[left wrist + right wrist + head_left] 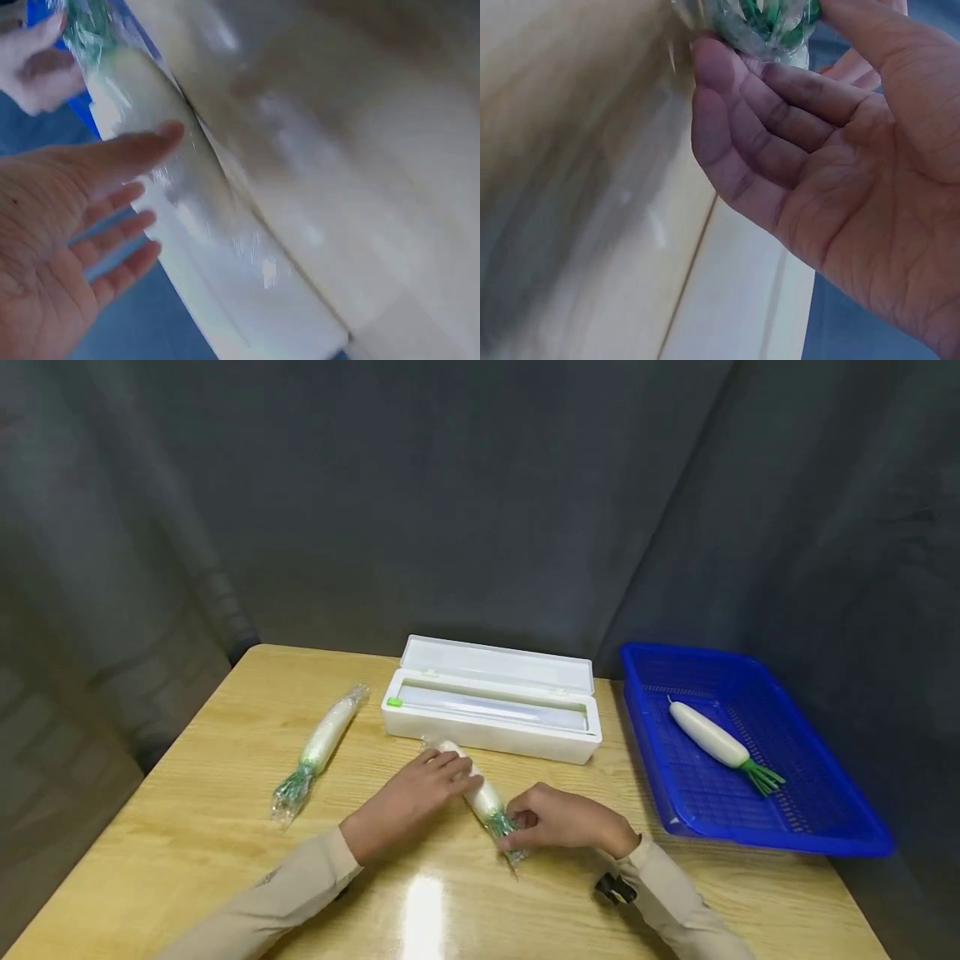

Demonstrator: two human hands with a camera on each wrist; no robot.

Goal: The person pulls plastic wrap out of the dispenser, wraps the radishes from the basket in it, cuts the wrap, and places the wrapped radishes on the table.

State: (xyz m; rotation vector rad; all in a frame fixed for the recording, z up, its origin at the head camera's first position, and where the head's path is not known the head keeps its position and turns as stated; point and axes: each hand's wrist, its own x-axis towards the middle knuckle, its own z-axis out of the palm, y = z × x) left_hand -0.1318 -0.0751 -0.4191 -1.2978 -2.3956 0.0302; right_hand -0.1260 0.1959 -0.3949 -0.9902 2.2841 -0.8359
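A daikon (485, 799) in clear plastic wrap lies slanted on the table, its green leaves (502, 828) toward me. My left hand (420, 793) is over its white body, fingers loosely extended; in the left wrist view the thumb (142, 154) overlaps the wrapped daikon (165, 142). At the leafy end, my right hand (564, 818) pinches the plastic and greens between thumb and fingers. The right wrist view has the wrapped leaves (769, 26) at the top, by the curled fingers (716, 124).
Another wrapped daikon (324, 742) lies on the left of the table. Behind my hands stands a white plastic-wrap box (487, 742), lid up, with a green slider (393, 702). A blue basket (825, 777) at the right holds an unwrapped daikon (708, 733).
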